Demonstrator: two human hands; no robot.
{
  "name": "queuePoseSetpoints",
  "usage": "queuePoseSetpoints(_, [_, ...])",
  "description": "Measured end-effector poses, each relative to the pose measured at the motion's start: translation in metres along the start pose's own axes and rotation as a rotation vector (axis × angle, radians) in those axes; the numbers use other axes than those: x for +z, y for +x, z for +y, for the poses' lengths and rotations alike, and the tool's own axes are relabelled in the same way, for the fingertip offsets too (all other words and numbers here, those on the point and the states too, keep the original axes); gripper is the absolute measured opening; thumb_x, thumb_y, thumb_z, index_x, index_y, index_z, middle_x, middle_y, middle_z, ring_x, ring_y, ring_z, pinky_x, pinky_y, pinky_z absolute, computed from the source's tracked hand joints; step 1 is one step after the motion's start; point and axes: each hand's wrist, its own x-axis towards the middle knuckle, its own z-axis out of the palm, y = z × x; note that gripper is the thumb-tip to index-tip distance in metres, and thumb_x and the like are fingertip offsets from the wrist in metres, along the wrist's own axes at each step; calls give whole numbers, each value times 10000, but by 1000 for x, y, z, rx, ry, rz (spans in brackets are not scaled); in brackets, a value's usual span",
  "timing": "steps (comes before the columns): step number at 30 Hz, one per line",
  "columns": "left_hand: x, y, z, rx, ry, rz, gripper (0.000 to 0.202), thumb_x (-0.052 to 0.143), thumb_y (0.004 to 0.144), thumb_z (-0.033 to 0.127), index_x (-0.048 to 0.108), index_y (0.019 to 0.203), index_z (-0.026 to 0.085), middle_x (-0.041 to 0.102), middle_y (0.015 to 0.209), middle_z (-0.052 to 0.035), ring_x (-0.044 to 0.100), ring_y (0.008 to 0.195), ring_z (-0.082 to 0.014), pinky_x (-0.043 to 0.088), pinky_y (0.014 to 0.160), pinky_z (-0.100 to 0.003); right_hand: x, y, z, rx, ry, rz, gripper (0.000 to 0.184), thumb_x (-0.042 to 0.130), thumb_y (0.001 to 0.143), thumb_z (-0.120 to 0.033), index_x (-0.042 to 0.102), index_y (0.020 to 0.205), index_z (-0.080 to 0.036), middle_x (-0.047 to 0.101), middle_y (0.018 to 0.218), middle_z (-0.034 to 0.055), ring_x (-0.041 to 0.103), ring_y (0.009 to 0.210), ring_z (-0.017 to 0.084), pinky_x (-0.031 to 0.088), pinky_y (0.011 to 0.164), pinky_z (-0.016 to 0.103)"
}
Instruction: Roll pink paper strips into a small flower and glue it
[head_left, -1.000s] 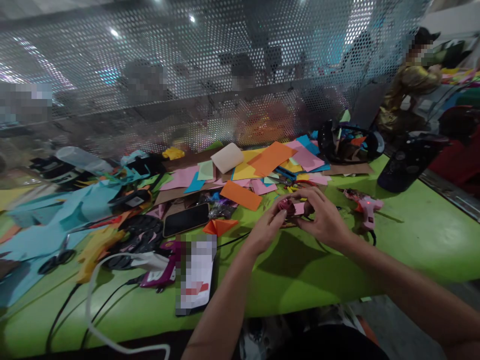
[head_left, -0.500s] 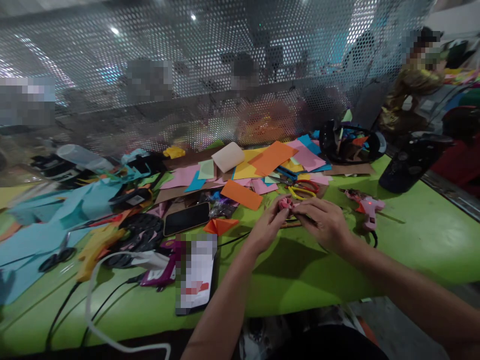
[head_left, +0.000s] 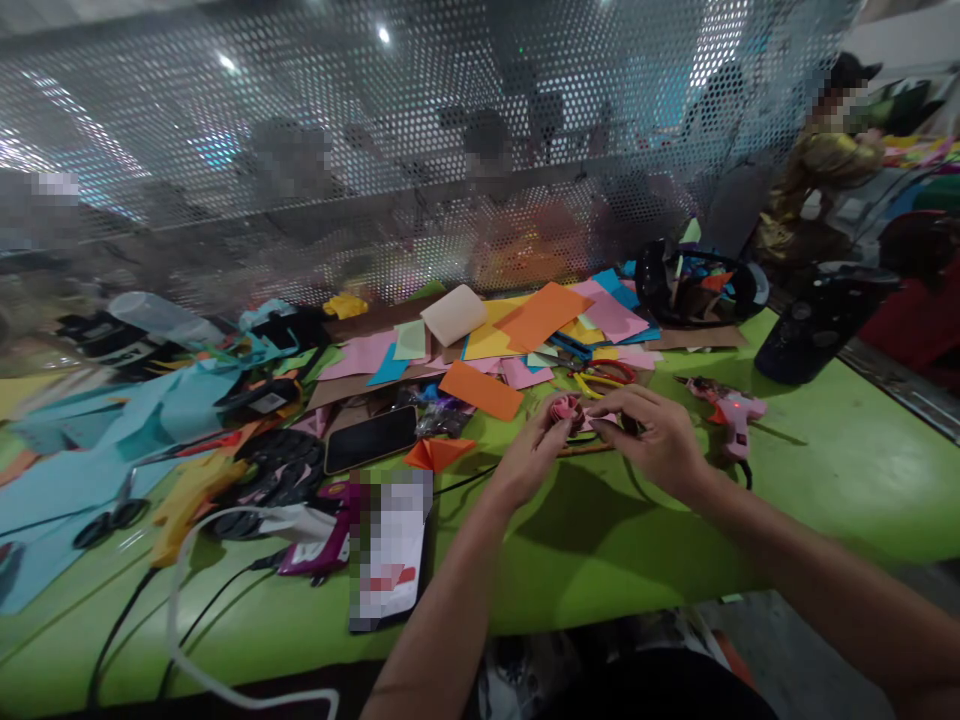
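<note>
pink paper roll (head_left: 564, 409): above the tabletop (head_left: 592, 590), grasped in fingers of the left hand (head_left: 527, 462); fingers of the right hand (head_left: 660, 445) appear to pinch its loose tail (head_left: 598, 425). judged light, soft, easily crushed; best held lightly at its base.

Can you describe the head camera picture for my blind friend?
A person's bare left hand holds a small, rolled pink rosette, seemingly paper, with the right hand close beside it, above a green table. Nearby lie flat, colourful paper sheets and a pistol-shaped pink glue gun.
</note>
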Motion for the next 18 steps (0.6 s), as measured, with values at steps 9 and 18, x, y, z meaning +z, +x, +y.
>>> queuePoseSetpoints(9, [-1,-1,3,43,-6,-86,421,491,943,413,571,1306,215,592,1368,-76,536,1257,-260,377,1118,-404,1,-2,4,-40,-71,-29,105,621,912,-164,689,958,-231,716,915,48,696,842,188,548,747,291])
queuePoseSetpoints(18, [-2,-2,8,39,-95,-139,444,516,917,442,589,1284,202,588,1377,-76,516,1275,-274,369,1119,-398,0,-2,6,-75,-90,-63,98,611,909,-170,684,942,-228,695,907,51,684,824,183,542,737,284])
